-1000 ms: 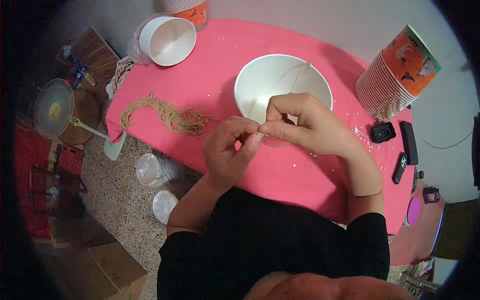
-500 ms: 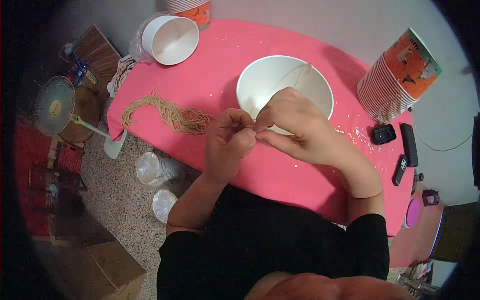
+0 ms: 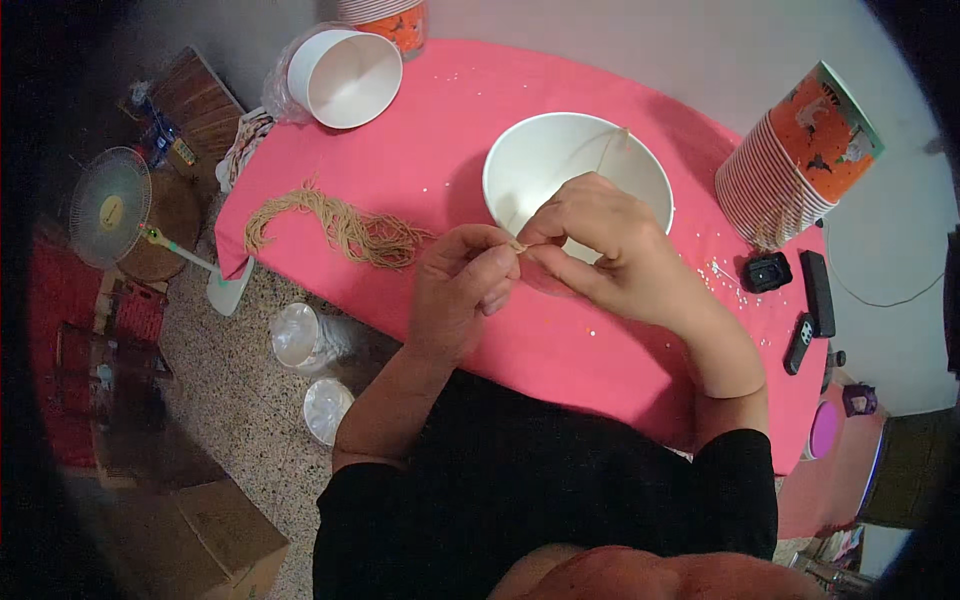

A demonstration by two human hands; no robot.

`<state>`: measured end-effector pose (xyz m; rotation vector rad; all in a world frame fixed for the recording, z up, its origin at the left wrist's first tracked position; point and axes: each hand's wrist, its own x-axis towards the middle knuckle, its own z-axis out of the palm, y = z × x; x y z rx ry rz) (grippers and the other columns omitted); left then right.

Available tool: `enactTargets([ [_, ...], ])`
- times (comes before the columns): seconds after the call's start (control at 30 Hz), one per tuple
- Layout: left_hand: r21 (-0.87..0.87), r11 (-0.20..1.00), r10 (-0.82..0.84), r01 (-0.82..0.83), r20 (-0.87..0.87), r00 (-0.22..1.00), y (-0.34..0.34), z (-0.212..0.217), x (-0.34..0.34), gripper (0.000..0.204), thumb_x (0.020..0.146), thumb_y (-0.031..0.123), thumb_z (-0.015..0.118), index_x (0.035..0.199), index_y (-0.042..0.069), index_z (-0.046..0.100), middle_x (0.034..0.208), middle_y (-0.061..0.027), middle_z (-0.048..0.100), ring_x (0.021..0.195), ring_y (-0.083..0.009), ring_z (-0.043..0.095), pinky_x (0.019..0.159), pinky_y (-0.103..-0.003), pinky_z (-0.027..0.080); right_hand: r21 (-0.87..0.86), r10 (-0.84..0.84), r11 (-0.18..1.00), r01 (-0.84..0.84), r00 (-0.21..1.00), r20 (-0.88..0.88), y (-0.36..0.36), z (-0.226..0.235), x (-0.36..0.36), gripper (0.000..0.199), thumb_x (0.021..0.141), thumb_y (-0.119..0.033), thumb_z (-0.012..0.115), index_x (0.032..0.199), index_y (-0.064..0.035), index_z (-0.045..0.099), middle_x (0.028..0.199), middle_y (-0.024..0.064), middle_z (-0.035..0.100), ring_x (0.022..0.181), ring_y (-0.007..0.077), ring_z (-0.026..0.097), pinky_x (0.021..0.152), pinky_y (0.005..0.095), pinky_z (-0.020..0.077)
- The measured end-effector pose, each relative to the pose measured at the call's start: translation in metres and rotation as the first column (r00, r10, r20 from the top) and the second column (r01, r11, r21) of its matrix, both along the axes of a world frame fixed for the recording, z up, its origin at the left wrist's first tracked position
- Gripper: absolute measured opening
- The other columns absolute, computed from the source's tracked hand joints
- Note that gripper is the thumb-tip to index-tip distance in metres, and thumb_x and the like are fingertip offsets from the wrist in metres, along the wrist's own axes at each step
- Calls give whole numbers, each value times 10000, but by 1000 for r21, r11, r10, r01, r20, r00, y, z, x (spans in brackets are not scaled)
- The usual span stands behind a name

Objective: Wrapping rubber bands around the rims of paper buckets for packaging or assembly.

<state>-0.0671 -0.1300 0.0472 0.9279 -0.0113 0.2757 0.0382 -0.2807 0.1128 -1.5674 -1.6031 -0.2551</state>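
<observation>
Over the near rim of a white paper bucket [image 3: 535, 150], my two hands meet with their fingertips close together. My left hand [image 3: 455, 290] pinches a thin beige string [image 3: 517, 246] between thumb and forefinger. My right hand [image 3: 610, 250] pinches the same string from the other side, its thumb and forefinger nearly touching the left ones. The string seems to be looped or knotted there, but it is too small to tell. Another stretch of string hangs from the bucket's far right rim. To the left, a bundle of beige strings [image 3: 365, 235] lies on the pink tablecloth [image 3: 450, 140].
A tall stack of orange-printed paper buckets [image 3: 790, 160] leans at the right. Near it lie a black box [image 3: 767, 271], a remote control [image 3: 799, 343] and small white bits. A white bucket [image 3: 350, 80] lies tipped at the back left. Plastic-lined bins [image 3: 297, 338] stand on the floor.
The bucket has shifted slightly right. My fingertips have drawn a little apart, and the string between them now shows more clearly.
</observation>
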Motion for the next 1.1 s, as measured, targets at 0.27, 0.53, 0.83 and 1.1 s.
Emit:
enactTargets([
  [0.27, 299, 931, 195, -210, 78, 978, -5, 0, -2, 69, 864, 7, 623, 931, 22, 630, 790, 2, 606, 630, -30, 496, 548, -182, 398, 71, -67, 996, 59, 991, 117, 2, -4, 1, 124, 711, -49, 678, 789, -48, 582, 739, 86, 573, 734, 292, 582, 697, 402, 460],
  [0.53, 323, 922, 145, -215, 227, 963, -5, 0, -4, 61, 858, -33, 613, 893, 17, 607, 800, 6, 578, 700, -38, 499, 622, -197, 406, 53, -226, 974, 220, 926, 303, -2, -5, 2, 163, 676, -85, 688, 776, -54, 563, 695, 87, 522, 674, 308, 552, 626, 419, 444],
  [0.83, 556, 770, 135, -313, 338, 932, 1, -5, -4, 51, 840, -24, 627, 868, 17, 619, 799, -13, 580, 674, -38, 483, 591, -200, 390, 45, -248, 968, 246, 918, 310, -4, -3, 5, 153, 676, -85, 671, 769, -51, 555, 686, 100, 508, 642, 312, 542, 591, 417, 438],
  [1.1, 681, 420, 329, -600, 501, 800, 4, 17, 0, 141, 764, -12, 669, 894, 35, 644, 907, -45, 608, 638, -60, 483, 547, -211, 396, 145, -209, 976, 164, 896, 393, -3, -2, 9, 180, 671, -119, 669, 751, -55, 521, 701, 85, 479, 650, 289, 524, 592, 407, 431],
])
